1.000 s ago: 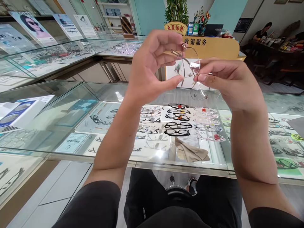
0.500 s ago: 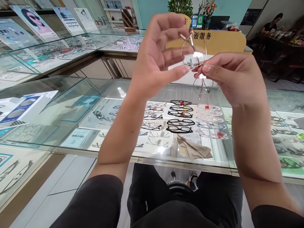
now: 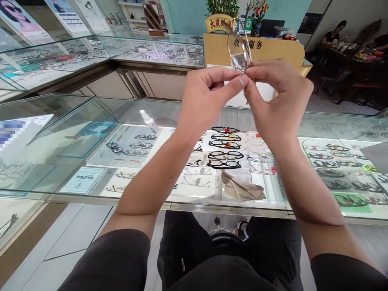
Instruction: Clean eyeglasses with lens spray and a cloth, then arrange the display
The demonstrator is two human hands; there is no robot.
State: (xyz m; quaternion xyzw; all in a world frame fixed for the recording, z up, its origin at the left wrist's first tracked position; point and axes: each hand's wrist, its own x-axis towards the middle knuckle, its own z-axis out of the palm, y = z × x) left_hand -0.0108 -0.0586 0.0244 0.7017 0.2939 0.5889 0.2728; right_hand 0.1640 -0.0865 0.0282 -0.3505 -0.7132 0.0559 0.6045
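Observation:
A pair of thin-rimmed eyeglasses (image 3: 239, 57) is held up over the glass counter, one clear lens above the fingers and the rest mostly hidden behind them. My left hand (image 3: 206, 95) is closed, its thumb and forefinger pinched at the middle of the frame. Facing it, my right hand (image 3: 277, 97) pinches the same spot, so the fingertips of both hands meet. The exact part under the fingertips is covered. Below, a beige cloth (image 3: 242, 188) lies crumpled on the counter top.
Under the glass are rows of black-framed glasses (image 3: 226, 155) and other frames. A spray bottle (image 3: 148, 120) stands at the counter's far side. White paper boxes (image 3: 18, 139) sit at left. Beyond is a yellow service desk (image 3: 281, 50); a person (image 3: 335, 33) sits at the far right.
My left hand has come down and closed from spread fingers to a pinch on the eyeglasses. The eyeglasses have turned more edge-on. The view has shifted slightly to the right.

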